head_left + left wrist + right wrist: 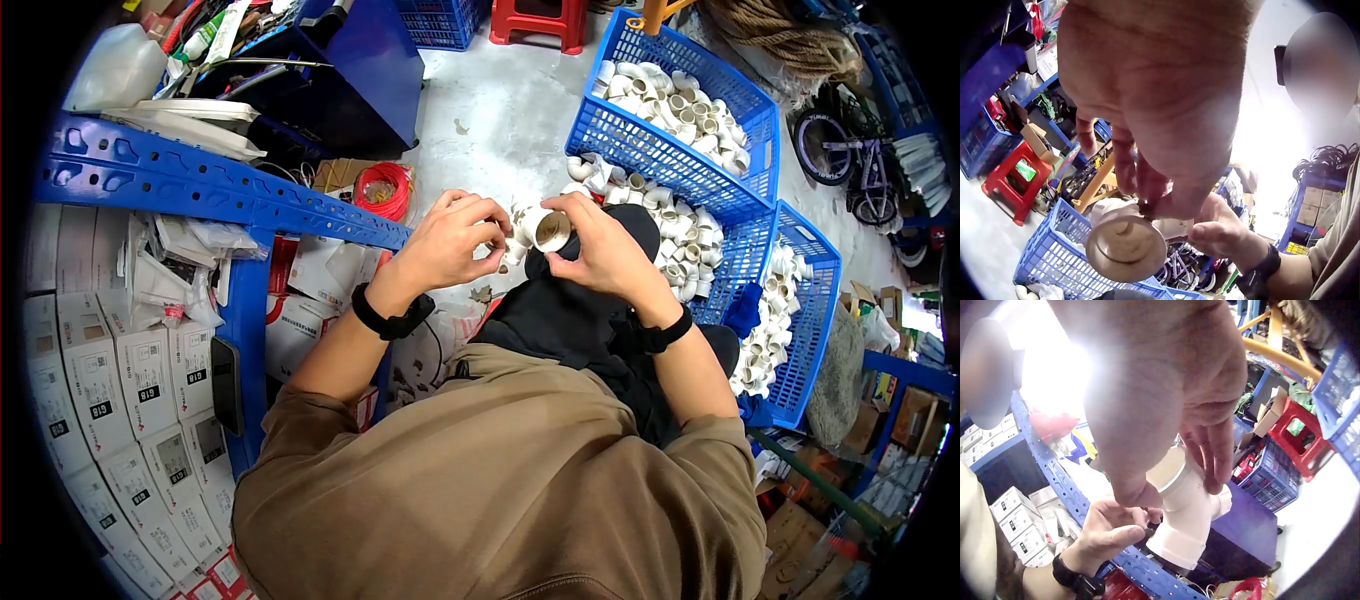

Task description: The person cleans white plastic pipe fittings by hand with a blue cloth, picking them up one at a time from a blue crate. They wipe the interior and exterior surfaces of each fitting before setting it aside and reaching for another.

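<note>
Blue crates (pixel 640 145) on the floor (pixel 480 110) to the right, heaped with white pipe fittings (pixel 675 100). Right hand (pixel 605 245) grasping a branched white fitting (pixel 1188 515); left hand (pixel 455 235) by its other side, fingers curled, can't tell if gripping. Fitting sits between both hands.

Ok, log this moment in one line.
right hand: holds white pipe fitting; left hand: curled beside fitting; blue crate: holds more fittings

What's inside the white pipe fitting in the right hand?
Through its open end, the white pipe fitting shows a pale, shadowed inside with a curved edge. Its own walls hide whatever lies deeper.
</note>
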`<state>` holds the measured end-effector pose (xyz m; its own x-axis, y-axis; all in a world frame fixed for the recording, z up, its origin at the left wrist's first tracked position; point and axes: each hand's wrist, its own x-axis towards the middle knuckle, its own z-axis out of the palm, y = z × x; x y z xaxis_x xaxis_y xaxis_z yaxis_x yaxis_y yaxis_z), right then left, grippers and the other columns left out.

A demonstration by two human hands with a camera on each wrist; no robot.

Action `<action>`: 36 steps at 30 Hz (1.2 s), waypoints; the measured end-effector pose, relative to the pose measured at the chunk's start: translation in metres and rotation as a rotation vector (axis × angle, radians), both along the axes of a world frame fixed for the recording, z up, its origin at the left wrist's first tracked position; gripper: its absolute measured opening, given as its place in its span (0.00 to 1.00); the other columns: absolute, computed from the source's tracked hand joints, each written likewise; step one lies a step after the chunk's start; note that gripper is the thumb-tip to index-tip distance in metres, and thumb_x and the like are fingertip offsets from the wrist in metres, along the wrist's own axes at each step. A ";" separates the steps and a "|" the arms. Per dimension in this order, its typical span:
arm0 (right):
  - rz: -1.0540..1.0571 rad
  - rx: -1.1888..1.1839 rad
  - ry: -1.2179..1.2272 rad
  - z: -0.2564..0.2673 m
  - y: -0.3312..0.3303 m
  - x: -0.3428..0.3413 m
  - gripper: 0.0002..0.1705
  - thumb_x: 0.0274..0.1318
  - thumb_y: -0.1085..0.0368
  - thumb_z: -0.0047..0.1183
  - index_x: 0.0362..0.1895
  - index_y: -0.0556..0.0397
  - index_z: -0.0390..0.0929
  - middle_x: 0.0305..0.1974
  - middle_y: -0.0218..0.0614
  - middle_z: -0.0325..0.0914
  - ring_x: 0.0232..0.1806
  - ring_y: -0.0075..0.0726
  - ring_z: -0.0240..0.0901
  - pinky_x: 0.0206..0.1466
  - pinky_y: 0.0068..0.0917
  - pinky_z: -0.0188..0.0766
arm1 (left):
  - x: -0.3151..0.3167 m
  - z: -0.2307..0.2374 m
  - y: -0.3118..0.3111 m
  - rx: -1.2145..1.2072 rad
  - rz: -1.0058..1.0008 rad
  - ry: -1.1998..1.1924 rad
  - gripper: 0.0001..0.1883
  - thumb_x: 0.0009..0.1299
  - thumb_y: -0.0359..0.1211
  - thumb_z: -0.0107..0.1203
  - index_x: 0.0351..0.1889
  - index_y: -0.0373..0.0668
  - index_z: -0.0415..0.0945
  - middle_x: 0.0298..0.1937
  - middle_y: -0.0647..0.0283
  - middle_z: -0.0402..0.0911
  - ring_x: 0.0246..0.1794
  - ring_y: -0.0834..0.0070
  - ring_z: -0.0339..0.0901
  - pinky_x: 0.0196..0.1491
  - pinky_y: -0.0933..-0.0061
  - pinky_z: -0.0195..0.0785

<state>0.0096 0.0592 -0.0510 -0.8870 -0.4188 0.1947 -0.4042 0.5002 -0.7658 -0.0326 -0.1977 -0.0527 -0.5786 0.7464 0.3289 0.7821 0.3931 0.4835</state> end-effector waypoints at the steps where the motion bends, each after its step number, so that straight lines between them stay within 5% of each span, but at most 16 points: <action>1: 0.000 0.000 0.000 0.000 0.000 0.000 0.34 0.45 0.68 0.65 0.60 0.53 0.70 0.50 0.45 0.73 0.48 0.54 0.76 0.48 0.39 0.75 | 0.000 0.000 -0.001 0.000 -0.011 -0.004 0.07 0.54 0.28 0.67 0.27 0.46 0.79 0.43 0.72 0.82 0.46 0.69 0.77 0.54 0.66 0.63; 11: -0.068 0.060 -0.016 -0.002 0.001 0.000 0.33 0.46 0.68 0.65 0.60 0.53 0.70 0.51 0.45 0.73 0.49 0.54 0.75 0.51 0.39 0.74 | 0.001 -0.005 -0.013 0.065 -0.034 -0.132 0.06 0.56 0.28 0.66 0.28 0.44 0.78 0.43 0.67 0.81 0.45 0.66 0.77 0.50 0.65 0.67; 15: -0.023 0.004 0.010 -0.002 0.008 0.002 0.35 0.44 0.71 0.67 0.59 0.52 0.70 0.54 0.45 0.74 0.52 0.54 0.75 0.54 0.37 0.74 | -0.011 -0.041 -0.039 0.083 0.050 -0.317 0.07 0.56 0.28 0.66 0.29 0.41 0.79 0.41 0.64 0.81 0.42 0.62 0.79 0.45 0.64 0.71; 18: 0.074 -0.079 0.209 -0.008 0.016 0.008 0.35 0.44 0.72 0.65 0.59 0.51 0.69 0.59 0.43 0.72 0.50 0.55 0.77 0.48 0.38 0.78 | -0.019 -0.073 -0.065 -0.402 0.285 -0.359 0.08 0.57 0.27 0.63 0.36 0.40 0.82 0.41 0.59 0.80 0.47 0.60 0.80 0.48 0.62 0.74; 23: 0.144 -0.131 0.336 -0.008 0.028 0.013 0.38 0.40 0.75 0.66 0.60 0.48 0.69 0.64 0.44 0.71 0.50 0.55 0.79 0.44 0.39 0.80 | -0.018 -0.099 -0.088 -0.752 0.341 -0.470 0.16 0.61 0.29 0.62 0.49 0.45 0.84 0.52 0.59 0.80 0.53 0.60 0.80 0.52 0.59 0.75; 26: 0.169 -0.041 0.375 -0.001 0.032 0.014 0.38 0.40 0.76 0.65 0.60 0.47 0.69 0.64 0.45 0.71 0.49 0.54 0.79 0.43 0.38 0.80 | -0.024 -0.070 -0.070 -0.426 0.295 -0.419 0.16 0.60 0.28 0.64 0.48 0.43 0.84 0.56 0.54 0.78 0.55 0.57 0.78 0.57 0.62 0.72; 28: 0.171 0.033 0.367 0.002 0.032 0.015 0.38 0.40 0.77 0.65 0.61 0.46 0.70 0.64 0.44 0.70 0.48 0.53 0.79 0.43 0.37 0.80 | -0.014 -0.015 -0.036 0.154 0.279 -0.272 0.14 0.60 0.29 0.66 0.45 0.44 0.84 0.59 0.56 0.77 0.54 0.57 0.77 0.56 0.60 0.72; 31: 0.143 0.048 0.380 0.000 0.027 0.014 0.38 0.41 0.77 0.65 0.61 0.46 0.71 0.64 0.44 0.69 0.49 0.52 0.79 0.43 0.37 0.80 | 0.000 0.030 -0.005 0.225 0.050 -0.038 0.15 0.58 0.30 0.69 0.44 0.45 0.83 0.60 0.59 0.77 0.54 0.58 0.76 0.56 0.60 0.71; 36: 0.137 -0.011 0.321 0.000 0.022 0.015 0.37 0.42 0.78 0.63 0.61 0.48 0.70 0.63 0.44 0.68 0.51 0.52 0.78 0.45 0.37 0.80 | 0.006 0.041 0.018 0.067 0.053 0.073 0.20 0.54 0.33 0.72 0.46 0.49 0.83 0.62 0.61 0.76 0.58 0.58 0.75 0.57 0.60 0.70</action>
